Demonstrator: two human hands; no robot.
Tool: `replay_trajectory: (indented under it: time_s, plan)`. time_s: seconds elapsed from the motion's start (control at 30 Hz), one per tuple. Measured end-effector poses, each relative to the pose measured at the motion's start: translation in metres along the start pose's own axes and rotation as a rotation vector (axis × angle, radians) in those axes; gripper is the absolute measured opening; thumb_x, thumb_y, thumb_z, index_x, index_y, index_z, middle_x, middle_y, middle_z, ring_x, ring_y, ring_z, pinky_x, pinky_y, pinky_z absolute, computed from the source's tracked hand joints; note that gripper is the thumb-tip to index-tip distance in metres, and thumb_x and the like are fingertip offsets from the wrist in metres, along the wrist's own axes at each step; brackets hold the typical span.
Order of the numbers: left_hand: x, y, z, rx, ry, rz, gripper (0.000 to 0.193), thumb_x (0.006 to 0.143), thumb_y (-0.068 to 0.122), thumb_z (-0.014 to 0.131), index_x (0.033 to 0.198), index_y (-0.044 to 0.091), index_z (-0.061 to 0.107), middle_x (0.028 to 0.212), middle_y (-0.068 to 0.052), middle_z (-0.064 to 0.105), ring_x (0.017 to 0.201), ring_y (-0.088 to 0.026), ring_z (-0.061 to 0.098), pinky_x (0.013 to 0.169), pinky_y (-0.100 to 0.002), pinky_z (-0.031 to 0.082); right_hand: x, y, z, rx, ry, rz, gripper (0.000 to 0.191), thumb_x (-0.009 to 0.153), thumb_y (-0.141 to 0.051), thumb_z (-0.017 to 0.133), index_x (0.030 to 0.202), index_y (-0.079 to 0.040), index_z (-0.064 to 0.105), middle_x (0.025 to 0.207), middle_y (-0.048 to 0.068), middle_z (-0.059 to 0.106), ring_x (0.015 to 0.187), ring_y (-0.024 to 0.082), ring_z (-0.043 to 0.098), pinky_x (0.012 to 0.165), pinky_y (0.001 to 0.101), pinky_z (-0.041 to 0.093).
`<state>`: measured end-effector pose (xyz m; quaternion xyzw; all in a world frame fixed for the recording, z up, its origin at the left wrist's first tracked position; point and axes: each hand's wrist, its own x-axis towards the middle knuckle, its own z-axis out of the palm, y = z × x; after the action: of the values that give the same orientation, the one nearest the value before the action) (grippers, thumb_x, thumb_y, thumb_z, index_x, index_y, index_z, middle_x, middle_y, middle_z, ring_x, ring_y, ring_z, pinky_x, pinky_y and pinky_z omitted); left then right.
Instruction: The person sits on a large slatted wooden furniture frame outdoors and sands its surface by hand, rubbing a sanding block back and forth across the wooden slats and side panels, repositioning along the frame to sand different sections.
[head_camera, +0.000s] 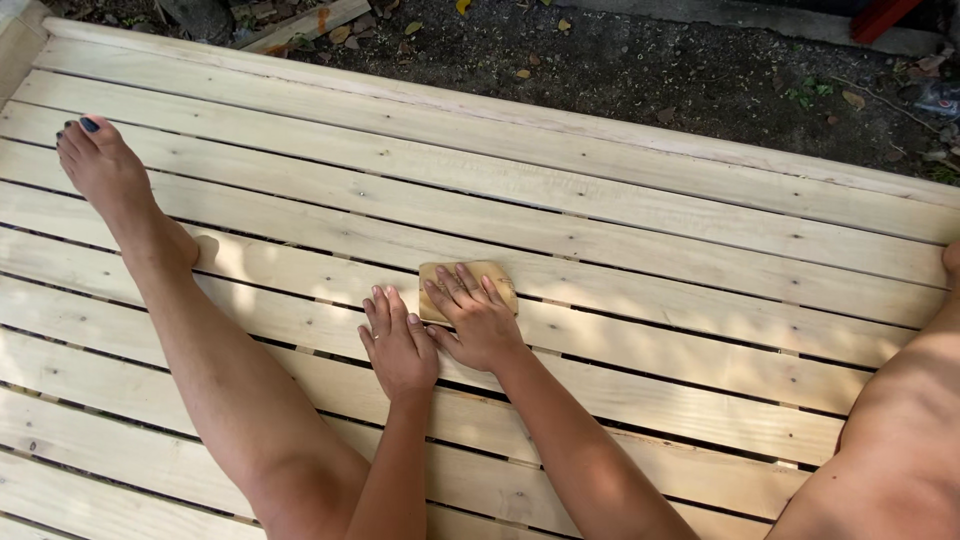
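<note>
Two hands lie close together on a slatted wooden platform (620, 230), roughly midway between its left and right edges and a little nearer the person than its far rim. The right hand (478, 318) is spread flat, palm down, fingers (462, 285) extended over a small tan sanding block (495, 275) and pressing on it without curling around it. The block lies flat on one slat, its far edge and right corner showing beyond the fingertips. The left hand (398, 343) lies just beside the right, also open and flat, its palm on the bare slat next to the block, its side touching or nearly touching the right hand; it holds nothing.

A bare leg (215, 370) stretches along the slats to the left of the hands, its foot (100, 160) with dark-painted toenails near the platform's far left corner. Another bare leg (890, 440) crosses the near right corner. The slats are pale, unfinished wood with narrow dark gaps between them, dappled with shade. Beyond the far rim lies dark soil (640, 65) scattered with dry leaves.
</note>
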<state>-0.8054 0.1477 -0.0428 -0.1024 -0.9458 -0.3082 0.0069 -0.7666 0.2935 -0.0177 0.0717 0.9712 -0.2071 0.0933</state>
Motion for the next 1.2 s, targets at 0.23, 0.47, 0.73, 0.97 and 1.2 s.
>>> replay_trajectory:
  time_s: [0.23,0.47,0.73,0.97,1.2]
  plan:
    - [0.008,0.016,0.004,0.227,-0.093,-0.073,0.063,0.103,0.032,0.033,0.160,0.007,0.026,0.171,-0.011,0.017,0.156,-0.034,0.010,0.122,-0.058,0.007,-0.171,0.212,-0.057,-0.068,0.263,0.518,0.072,0.098,-0.057,0.035,0.163,-0.030,0.018,0.172,0.001,0.013,0.159,0.027,0.006,0.124,0.0530,0.008]
    - [0.008,0.053,0.011,0.139,0.001,-0.168,0.062,0.104,0.032,0.034,0.159,0.004,0.029,0.170,-0.015,0.019,0.157,-0.037,0.011,0.120,-0.064,0.005,-0.142,0.161,-0.030,-0.082,0.271,0.406,0.079,0.099,-0.061,0.036,0.164,-0.020,0.018,0.172,0.013,0.007,0.156,0.037,0.001,0.121,0.0590,0.005]
    - [0.010,0.049,0.011,0.205,0.000,-0.185,0.062,0.101,0.031,0.038,0.159,0.009,0.033,0.169,-0.013,0.022,0.156,-0.036,0.015,0.120,-0.065,0.008,0.070,0.029,-0.021,0.025,0.067,-0.041,0.072,0.098,-0.059,0.047,0.160,-0.030,0.026,0.170,0.000,0.014,0.156,0.025,0.007,0.126,0.0516,0.009]
    - [0.014,0.047,0.016,0.309,0.013,-0.119,0.061,0.100,0.029,0.041,0.157,0.008,0.034,0.171,-0.015,0.020,0.155,-0.042,0.013,0.114,-0.073,0.007,-0.108,0.144,-0.075,-0.072,0.215,0.098,0.064,0.097,-0.043,0.052,0.157,-0.025,0.038,0.165,0.004,0.031,0.155,0.031,0.022,0.121,0.0539,0.020]
    - [0.030,0.117,0.084,0.224,-0.106,0.198,0.063,0.101,0.035,0.040,0.160,0.013,0.032,0.169,-0.012,0.021,0.155,-0.039,0.016,0.116,-0.071,0.007,-0.137,0.180,-0.069,-0.109,0.055,0.149,0.070,0.095,-0.053,0.047,0.159,-0.029,0.029,0.169,0.000,0.018,0.154,0.029,0.010,0.121,0.0504,0.010]
